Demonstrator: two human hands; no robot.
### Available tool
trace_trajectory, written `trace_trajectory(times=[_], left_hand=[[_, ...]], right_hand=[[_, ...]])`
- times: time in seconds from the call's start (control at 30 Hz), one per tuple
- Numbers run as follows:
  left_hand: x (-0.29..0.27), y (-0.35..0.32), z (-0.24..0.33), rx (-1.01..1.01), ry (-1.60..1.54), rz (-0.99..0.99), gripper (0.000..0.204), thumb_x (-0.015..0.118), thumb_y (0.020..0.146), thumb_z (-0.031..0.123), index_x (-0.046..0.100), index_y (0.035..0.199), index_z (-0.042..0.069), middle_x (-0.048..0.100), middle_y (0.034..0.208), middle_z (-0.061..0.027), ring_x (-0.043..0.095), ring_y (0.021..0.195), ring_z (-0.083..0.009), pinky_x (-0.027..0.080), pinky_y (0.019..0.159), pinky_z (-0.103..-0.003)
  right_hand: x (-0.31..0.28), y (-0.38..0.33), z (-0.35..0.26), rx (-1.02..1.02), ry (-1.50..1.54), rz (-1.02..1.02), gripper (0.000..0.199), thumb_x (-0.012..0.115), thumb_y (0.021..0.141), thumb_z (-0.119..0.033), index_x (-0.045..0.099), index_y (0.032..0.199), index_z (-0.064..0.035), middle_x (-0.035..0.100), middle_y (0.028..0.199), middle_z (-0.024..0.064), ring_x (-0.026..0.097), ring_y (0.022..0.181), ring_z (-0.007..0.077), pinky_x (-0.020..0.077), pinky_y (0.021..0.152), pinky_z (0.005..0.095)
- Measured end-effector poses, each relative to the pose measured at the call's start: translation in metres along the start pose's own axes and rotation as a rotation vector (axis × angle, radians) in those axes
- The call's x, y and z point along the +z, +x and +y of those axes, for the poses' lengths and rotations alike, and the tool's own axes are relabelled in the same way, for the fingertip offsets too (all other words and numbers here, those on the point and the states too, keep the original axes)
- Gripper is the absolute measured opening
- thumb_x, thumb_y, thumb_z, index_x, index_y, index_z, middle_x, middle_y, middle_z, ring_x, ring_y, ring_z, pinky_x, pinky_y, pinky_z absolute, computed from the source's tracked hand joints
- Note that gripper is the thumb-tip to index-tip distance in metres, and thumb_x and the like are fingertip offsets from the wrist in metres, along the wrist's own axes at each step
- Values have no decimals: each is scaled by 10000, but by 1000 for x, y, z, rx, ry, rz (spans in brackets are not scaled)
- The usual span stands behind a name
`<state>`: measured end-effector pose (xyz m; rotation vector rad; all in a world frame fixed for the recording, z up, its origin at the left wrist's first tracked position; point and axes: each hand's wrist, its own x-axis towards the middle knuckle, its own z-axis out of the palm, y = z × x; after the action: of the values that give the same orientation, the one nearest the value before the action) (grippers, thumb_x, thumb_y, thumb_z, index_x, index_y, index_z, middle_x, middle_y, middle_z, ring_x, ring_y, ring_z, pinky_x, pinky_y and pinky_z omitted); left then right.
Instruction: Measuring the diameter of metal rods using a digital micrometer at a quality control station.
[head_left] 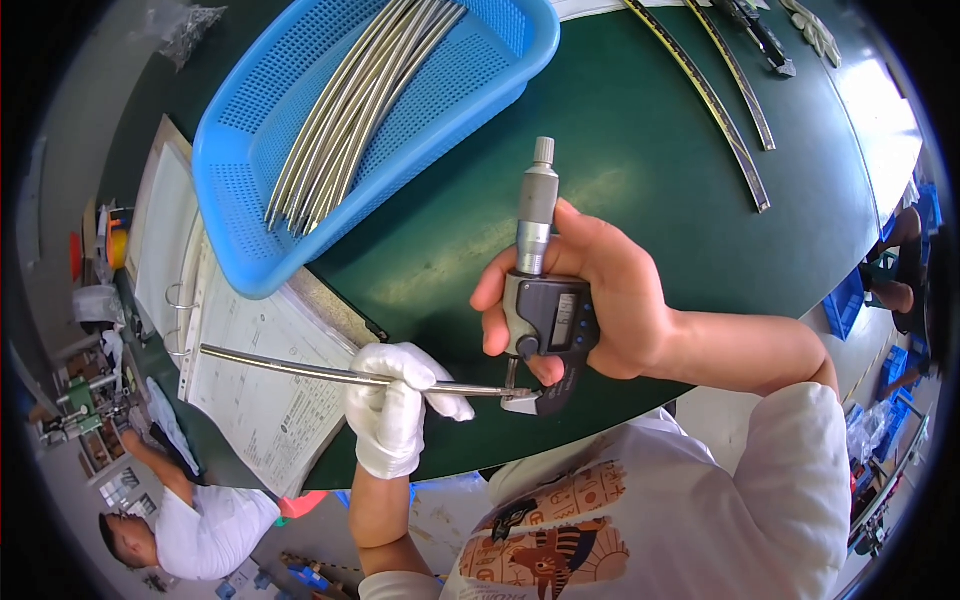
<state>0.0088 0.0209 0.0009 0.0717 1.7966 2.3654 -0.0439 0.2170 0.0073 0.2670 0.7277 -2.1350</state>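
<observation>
My left hand (392, 405), in a white glove, grips a thin metal rod (290, 368) that runs out to the left over the papers. The rod's right end sits between the jaws of a digital micrometer (545, 300). My bare right hand (610, 290) is wrapped around the micrometer's dark body, its silver thimble pointing up and away. Both hands hover over the near edge of a dark green table (640, 150).
A blue perforated plastic basket (300, 180) with several similar metal rods (350, 110) sits at the back left. An open ring binder with printed sheets (250, 370) lies at the left. Long curved dark strips (720, 110) lie at the back right. Another person (190, 525) sits lower left.
</observation>
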Motion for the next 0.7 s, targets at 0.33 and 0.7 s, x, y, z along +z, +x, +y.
trace_trajectory(times=[0.33, 0.7], left_hand=[[-1, -2, -2, -58, -43, -10, 244, 524, 841, 223, 445, 766, 5, 524, 597, -133, 541, 475, -187, 481, 453, -288], [-3, 3, -6, -65, -50, -18, 249, 530, 838, 226, 472, 770, -6, 535, 604, -124, 549, 488, -188, 486, 468, -294]], right_hand=[[-2, 0, 1, -12, -23, 17, 643, 244, 827, -571, 547, 822, -5, 587, 672, 113, 463, 420, 149, 385, 411, 239], [-5, 2, -3, 22, -12, 7, 649, 283, 794, -599, 540, 845, -5, 590, 697, 120, 482, 436, 151, 406, 426, 232]])
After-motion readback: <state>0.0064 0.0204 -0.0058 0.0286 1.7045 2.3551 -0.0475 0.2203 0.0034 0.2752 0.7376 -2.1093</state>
